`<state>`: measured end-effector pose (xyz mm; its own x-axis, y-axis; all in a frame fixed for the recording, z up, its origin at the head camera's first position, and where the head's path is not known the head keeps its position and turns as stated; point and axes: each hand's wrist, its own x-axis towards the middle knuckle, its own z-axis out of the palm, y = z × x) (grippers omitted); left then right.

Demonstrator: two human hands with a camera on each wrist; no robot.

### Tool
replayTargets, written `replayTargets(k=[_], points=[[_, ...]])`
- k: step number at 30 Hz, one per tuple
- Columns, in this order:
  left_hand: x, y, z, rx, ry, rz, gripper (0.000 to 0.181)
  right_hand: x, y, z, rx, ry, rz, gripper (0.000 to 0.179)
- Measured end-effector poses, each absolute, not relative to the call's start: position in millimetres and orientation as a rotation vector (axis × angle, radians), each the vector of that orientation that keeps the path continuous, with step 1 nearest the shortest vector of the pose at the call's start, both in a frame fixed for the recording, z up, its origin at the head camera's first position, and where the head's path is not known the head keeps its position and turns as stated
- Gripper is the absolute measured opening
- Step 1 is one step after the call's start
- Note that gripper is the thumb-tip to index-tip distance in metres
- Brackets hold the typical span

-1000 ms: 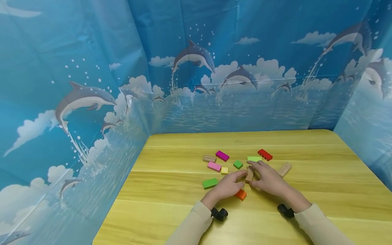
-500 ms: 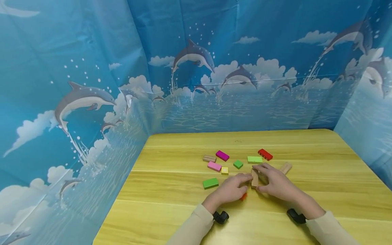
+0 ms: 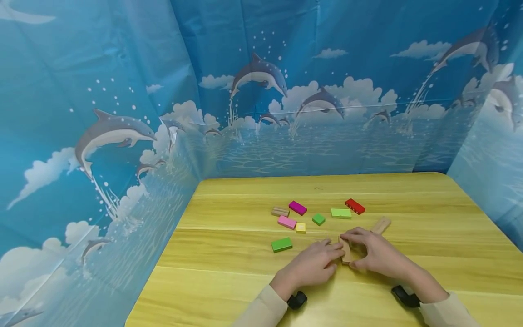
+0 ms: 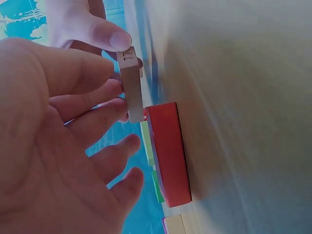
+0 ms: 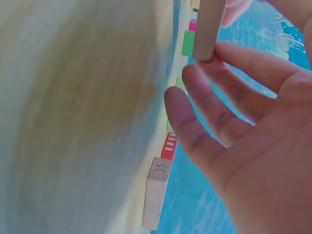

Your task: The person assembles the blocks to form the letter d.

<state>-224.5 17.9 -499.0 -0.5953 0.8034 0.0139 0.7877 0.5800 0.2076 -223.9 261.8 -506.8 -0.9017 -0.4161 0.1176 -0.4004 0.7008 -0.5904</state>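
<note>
Near the front of the table, a bare wooden block [image 3: 346, 252] stands on its narrow side between both hands. My right hand [image 3: 380, 254] grips it, thumb at the near end and a finger at the far end. From the other side, my left hand [image 3: 310, 263] touches the block's left face with its fingertips, the other fingers spread loosely. In the left wrist view, printed marks show on the near end of the wooden block [image 4: 133, 85]. Beside it lies an orange-red block [image 4: 170, 153], which my left hand hides in the head view.
Farther back lie a green block [image 3: 282, 245], a pink block [image 3: 287, 222], a yellow block [image 3: 300, 228], a magenta block [image 3: 298, 208], a lime block [image 3: 341, 213] and a red block [image 3: 355, 206]. Another wooden block [image 3: 382, 225] lies beyond my right hand. A dolphin-print curtain [image 3: 261, 150] hangs behind the table.
Both hands and the wooden block have moved toward the near right. My left hand now covers the orange-red block, which showed earlier. The lime block is no longer partly covered by my right hand.
</note>
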Motion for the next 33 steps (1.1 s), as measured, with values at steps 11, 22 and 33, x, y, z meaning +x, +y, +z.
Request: replayTargets(k=[11, 22, 33], points=[[-217.6, 19.9, -506.2, 1.368, 2.710, 0.187, 0.048, -219.9, 269.4, -506.9, -0.767, 2.783, -0.910, 0.078], [-213.7, 17.3, -509.3, 1.396, 2.738, 0.130, 0.047, -214.5, 267.8, -509.4, -0.793, 2.775, -0.911, 0.079], [-212.6, 18.2, -507.4, 1.434, 2.737, 0.118, 0.046, -211.6, 266.2, -509.9, -0.781, 2.858, -0.873, 0.081]])
